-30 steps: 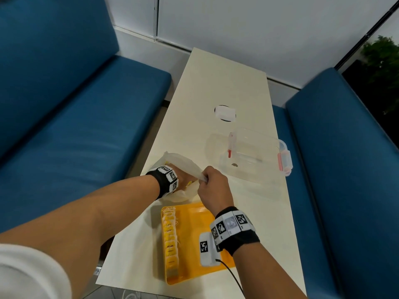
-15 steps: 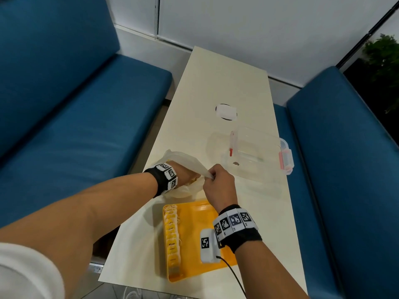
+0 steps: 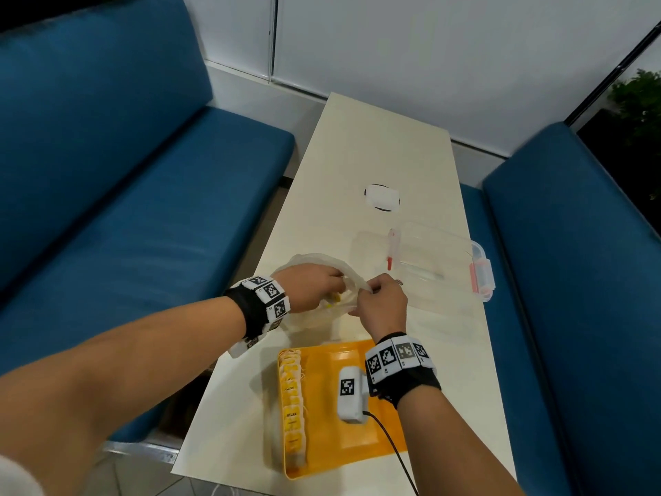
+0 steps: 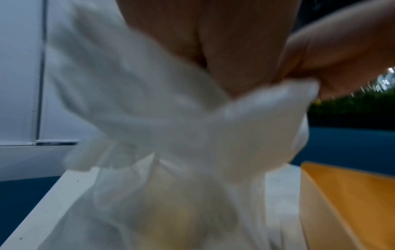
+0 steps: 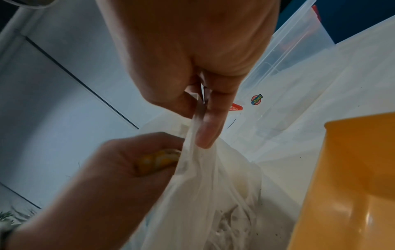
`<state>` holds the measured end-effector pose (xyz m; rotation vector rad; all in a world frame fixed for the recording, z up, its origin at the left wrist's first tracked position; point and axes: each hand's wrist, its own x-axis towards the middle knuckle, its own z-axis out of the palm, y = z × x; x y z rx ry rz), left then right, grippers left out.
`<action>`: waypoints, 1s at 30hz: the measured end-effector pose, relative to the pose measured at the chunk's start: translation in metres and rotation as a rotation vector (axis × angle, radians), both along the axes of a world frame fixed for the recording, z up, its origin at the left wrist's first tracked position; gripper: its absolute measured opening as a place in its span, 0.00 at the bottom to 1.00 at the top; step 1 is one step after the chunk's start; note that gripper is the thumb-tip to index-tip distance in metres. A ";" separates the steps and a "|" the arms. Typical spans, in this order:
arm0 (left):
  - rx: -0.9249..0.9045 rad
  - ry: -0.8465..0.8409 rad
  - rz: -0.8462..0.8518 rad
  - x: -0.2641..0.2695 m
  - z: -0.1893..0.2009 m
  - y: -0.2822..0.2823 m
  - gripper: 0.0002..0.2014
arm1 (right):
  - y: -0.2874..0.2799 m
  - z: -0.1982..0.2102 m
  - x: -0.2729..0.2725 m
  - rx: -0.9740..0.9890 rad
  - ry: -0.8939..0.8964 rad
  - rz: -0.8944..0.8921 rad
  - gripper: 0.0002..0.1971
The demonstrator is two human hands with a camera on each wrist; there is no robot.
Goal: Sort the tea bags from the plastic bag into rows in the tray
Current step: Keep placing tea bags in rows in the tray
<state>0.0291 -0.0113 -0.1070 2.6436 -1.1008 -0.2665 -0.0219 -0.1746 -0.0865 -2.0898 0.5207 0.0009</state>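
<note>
Left hand (image 3: 314, 286) has just come up out of the plastic bag (image 3: 322, 316), fingers clamped on yellow tea bags (image 5: 158, 159); right hand (image 3: 381, 304) pinches the rim; tray (image 3: 357, 356) next

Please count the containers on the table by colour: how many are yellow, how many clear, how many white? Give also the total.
Yellow: 1, the tray
Clear: 1, the lidded plastic box
White: 1, the plastic bag, which the right hand holds open while the left hand reaches in
Total: 3

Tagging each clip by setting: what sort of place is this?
Probably a booth in a café or canteen: a narrow white table between two blue padded benches, with a white panelled wall behind.
</note>
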 end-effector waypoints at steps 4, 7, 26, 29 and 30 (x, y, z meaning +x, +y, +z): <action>-0.327 -0.080 0.096 -0.005 0.006 0.016 0.14 | -0.002 -0.001 0.005 0.009 -0.009 -0.008 0.04; -0.556 -0.022 0.217 -0.012 0.008 0.021 0.12 | -0.005 -0.004 0.006 0.009 -0.004 0.001 0.04; -1.454 0.887 0.856 -0.065 0.018 0.014 0.10 | -0.013 0.014 -0.055 0.171 -0.185 0.302 0.20; -1.560 0.987 0.861 -0.068 0.024 0.011 0.10 | -0.010 0.017 -0.058 0.304 -0.108 0.318 0.18; -1.592 1.012 0.865 -0.069 0.026 0.010 0.10 | -0.009 0.016 -0.059 0.340 -0.066 0.316 0.20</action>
